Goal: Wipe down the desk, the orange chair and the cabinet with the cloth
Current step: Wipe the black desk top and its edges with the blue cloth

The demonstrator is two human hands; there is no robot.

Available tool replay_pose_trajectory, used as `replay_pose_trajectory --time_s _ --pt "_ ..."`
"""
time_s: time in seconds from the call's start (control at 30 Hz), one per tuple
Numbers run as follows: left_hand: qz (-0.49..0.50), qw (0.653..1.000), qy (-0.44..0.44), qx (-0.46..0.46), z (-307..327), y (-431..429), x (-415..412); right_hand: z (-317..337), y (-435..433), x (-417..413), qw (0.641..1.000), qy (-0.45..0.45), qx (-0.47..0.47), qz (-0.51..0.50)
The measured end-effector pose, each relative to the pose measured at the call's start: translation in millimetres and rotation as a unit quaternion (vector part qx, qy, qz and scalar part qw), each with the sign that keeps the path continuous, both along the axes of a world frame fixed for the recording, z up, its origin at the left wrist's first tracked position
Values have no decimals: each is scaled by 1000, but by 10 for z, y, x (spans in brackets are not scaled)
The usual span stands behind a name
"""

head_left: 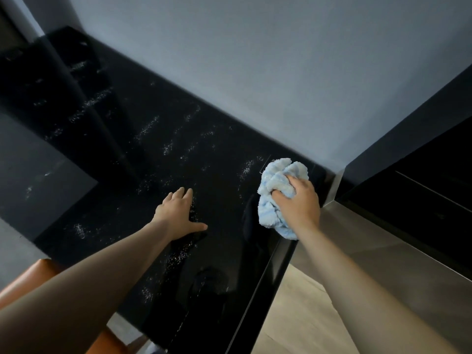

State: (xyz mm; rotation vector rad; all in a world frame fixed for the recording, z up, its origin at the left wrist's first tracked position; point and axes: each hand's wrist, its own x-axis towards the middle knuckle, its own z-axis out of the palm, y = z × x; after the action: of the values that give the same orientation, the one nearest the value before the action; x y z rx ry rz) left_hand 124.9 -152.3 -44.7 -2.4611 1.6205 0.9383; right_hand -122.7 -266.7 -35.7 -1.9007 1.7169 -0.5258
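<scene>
One cloth [274,178], gripped by right hand [298,204]; left hand [178,213] flat on desk [143,159].

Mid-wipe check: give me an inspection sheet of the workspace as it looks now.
Surface: glossy black desk, white specks streaked across it.
Job's things: blue cloth bunched at the desk's right end; orange chair lower left; cabinet at right.
Clutter: nothing seen.
Hands: right hand grips the cloth; left hand rests flat on the desk.
Cables: nothing seen.
Surroundings: grey wall behind, wooden floor lower right.
</scene>
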Motion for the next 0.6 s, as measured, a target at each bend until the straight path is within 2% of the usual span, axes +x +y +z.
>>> replay_pose_trajectory --time_s 0.27,0.47,0.6 --pt "-42 997 -65 16 -259 -526 173 -265 -715 128 999 47 -15 -11" --pt "-47 993 -78 81 -463 -665 174 -399 -1205 279 998 43 -26 -23" --pt "-56 992 -85 76 -528 -657 177 -481 -1498 347 998 54 -25 -35"
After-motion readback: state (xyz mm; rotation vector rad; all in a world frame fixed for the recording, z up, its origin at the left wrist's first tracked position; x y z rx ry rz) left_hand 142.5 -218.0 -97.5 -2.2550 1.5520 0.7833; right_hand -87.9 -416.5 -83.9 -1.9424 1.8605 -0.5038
